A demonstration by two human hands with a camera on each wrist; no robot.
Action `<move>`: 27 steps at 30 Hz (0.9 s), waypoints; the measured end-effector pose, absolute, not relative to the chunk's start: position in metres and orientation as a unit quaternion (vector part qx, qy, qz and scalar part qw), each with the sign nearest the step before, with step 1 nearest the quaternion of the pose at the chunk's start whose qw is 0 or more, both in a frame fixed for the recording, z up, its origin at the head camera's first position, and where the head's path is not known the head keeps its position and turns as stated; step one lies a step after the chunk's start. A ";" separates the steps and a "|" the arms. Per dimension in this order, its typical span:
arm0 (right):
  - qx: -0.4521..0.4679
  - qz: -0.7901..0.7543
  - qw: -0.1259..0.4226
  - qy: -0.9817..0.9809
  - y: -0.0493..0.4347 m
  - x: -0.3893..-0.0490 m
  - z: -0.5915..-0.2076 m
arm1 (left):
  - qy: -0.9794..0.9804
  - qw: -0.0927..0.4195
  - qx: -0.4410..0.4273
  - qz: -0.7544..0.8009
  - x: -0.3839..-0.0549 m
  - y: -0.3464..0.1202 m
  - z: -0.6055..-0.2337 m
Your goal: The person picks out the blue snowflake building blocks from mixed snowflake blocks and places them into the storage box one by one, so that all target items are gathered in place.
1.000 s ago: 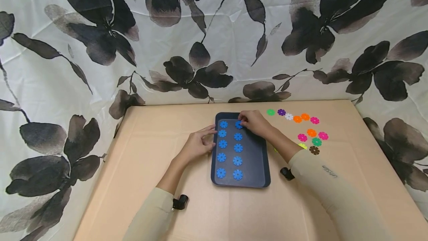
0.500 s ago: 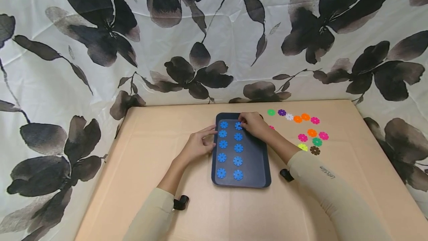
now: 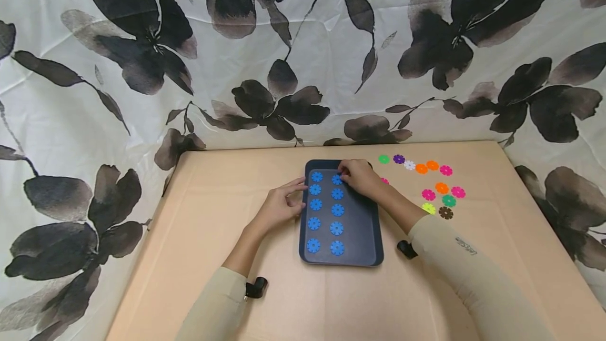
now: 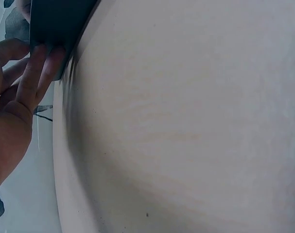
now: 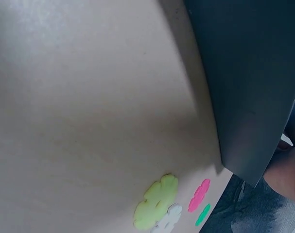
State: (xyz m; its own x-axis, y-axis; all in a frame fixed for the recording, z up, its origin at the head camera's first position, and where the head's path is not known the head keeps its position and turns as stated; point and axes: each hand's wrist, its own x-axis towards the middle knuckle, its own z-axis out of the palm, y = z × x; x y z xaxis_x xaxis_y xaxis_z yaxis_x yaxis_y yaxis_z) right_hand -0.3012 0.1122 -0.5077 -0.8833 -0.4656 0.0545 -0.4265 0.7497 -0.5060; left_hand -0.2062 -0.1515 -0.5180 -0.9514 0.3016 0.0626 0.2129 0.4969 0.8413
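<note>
A dark grey rectangular tray [image 3: 364, 238] lies on the table, bearing two columns of blue notched, flower-shaped discs [image 3: 336, 228]. At the far end of the right column, my right hand [image 3: 361, 177] pinches the last blue disc [image 3: 336, 179] with its fingertips; part of that disc is covered. My left hand [image 3: 278, 205] rests its extended fingers against the tray's left side. The left wrist view has these fingers [image 4: 29, 77] lying along the tray's outer wall [image 4: 64, 22]. In the right wrist view, the tray wall [image 5: 249, 92] hides most of my right hand [image 5: 287, 174].
Loose discs of the same shape lie right of the tray, among them a yellow one [image 3: 428, 208], a brown one [image 3: 445, 213] and a purple one [image 3: 399, 159]. Behind the tan table [image 3: 213, 172] hangs a floral cloth [image 3: 331, 46].
The blue disc at my right fingertips has shifted slightly toward me, in line with its column. My left hand stays in place at the tray's side.
</note>
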 end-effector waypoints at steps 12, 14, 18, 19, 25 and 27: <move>-0.223 -0.303 0.047 0.925 0.127 -0.291 -0.487 | 0.865 0.046 0.150 0.477 -0.207 -0.154 -0.521; -0.221 -0.301 0.039 0.927 0.133 -0.289 -0.481 | 0.864 0.045 0.152 0.478 -0.207 -0.155 -0.521; -0.214 -0.290 0.017 0.933 0.147 -0.285 -0.468 | 0.864 0.043 0.162 0.476 -0.208 -0.156 -0.520; -0.212 -0.286 0.012 0.934 0.152 -0.283 -0.465 | 0.864 0.043 0.165 0.474 -0.208 -0.155 -0.520; -0.209 -0.279 -0.018 0.937 0.178 -0.275 -0.452 | 0.875 0.023 0.178 0.449 -0.209 -0.156 -0.521; -0.207 -0.279 -0.030 0.937 0.187 -0.271 -0.451 | 0.877 0.017 0.179 0.445 -0.208 -0.156 -0.522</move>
